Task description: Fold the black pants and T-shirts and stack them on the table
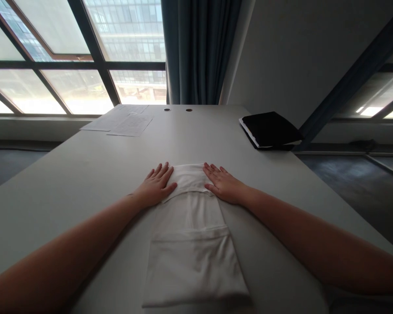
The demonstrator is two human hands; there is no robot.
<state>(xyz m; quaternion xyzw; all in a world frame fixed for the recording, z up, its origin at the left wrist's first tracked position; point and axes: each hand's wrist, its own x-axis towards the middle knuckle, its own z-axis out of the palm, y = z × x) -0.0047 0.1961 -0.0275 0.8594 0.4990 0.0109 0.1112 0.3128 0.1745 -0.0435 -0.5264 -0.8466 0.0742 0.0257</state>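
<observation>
A white folded cloth garment (pixel 193 261) lies lengthwise on the table in front of me, its far end and near end both folded over toward the middle. The single-layer stretch between the two folds looks slightly wrinkled. My left hand (pixel 157 183) rests flat on the left edge of the far fold, fingers stretched out and pointing away from me. Opposite it, my right hand (pixel 224 183) lies flat on the right edge of the same fold, fingers extended. Neither hand grips the fabric. The exact kind of garment cannot be made out.
The white table (pixel 118 170) stretches away toward a window and a dark curtain (pixel 201 52). Printed paper sheets (pixel 130 125) lie at its far left. A black folder (pixel 271 128) with papers inside sits near the right edge. Two round cable holes show at the far end.
</observation>
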